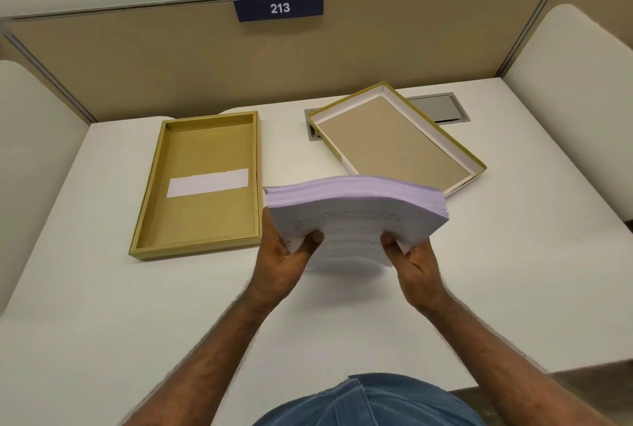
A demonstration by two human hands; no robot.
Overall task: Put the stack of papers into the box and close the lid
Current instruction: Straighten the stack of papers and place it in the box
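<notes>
A thick stack of white printed papers [356, 209] is held above the white desk, bowed upward in the middle. My left hand [279, 263] grips its near left corner, thumb on top. My right hand [416, 264] grips the near right side the same way. To the left lies an open gold cardboard box [147, 206] with a white strip of paper [208, 182] on its floor. Behind the stack at the right lies a second gold tray [455, 144] with white inner walls and a brown floor, turned at an angle; the stack hides its near corner.
A grey metal cable hatch [442, 108] is set in the white desk [171, 305], partly under the angled tray. A tan partition [205, 59] with a blue "213" sign [279, 7] closes off the back. White side panels stand left and right.
</notes>
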